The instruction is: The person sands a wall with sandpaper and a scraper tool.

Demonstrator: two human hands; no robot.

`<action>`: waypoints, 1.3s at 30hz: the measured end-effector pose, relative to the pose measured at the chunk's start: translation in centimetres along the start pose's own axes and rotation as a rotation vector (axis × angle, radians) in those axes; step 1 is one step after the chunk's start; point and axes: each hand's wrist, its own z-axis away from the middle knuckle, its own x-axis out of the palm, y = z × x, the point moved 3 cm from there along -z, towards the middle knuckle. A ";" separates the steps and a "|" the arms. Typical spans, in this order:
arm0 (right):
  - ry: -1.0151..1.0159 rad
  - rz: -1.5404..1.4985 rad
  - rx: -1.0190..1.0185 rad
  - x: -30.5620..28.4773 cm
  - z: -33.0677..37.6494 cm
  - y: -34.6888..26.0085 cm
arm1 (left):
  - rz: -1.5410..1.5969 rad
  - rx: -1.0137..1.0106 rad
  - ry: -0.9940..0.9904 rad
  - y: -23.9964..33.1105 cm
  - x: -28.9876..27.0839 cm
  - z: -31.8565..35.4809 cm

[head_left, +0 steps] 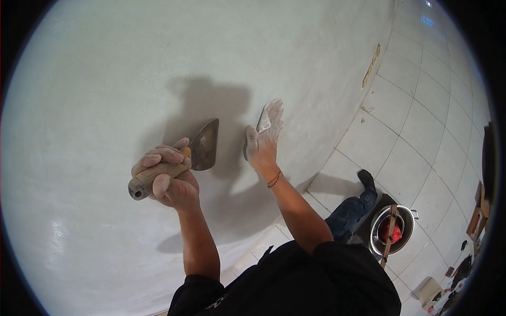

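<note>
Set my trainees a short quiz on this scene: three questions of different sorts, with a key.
1. Which hand grips the trowel?
2. True or false: the bracelet is on the person's left wrist.
3. Multiple choice: what colour is the item inside the metal pot?
A. blue
B. red
C. green

Key:
1. The left hand.
2. False: the bracelet is on the right wrist.
3. B.

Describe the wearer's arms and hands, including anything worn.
Short black sleeves leave the left forearm and right forearm bare. A thin dark bracelet circles the right wrist. The left hand and right hand are ungloved, with pale dust on them.
</note>
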 end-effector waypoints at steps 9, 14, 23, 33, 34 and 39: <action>0.059 -0.037 -0.021 -0.7 -2.3 -0.7 | -0.043 -0.036 -0.024 -0.5 0.0 -0.4; 0.056 -0.001 -0.013 0.7 3.2 -1.6 | -0.055 -0.048 -0.030 -0.4 -0.6 -0.1; -0.008 -0.027 -0.006 -0.9 0.9 -0.8 | -0.027 -0.110 -0.034 -1.3 -0.5 0.3; 0.001 -0.086 -0.057 -1.5 0.4 0.5 | -0.046 -0.079 -0.011 -0.7 0.0 0.5; 0.000 -0.087 -0.057 -1.6 0.5 0.5 | -0.051 -0.062 -0.016 -0.7 0.1 0.3; -0.086 0.011 -0.065 -1.1 3.0 -0.3 | -0.052 -0.083 -0.015 -0.7 -0.5 0.5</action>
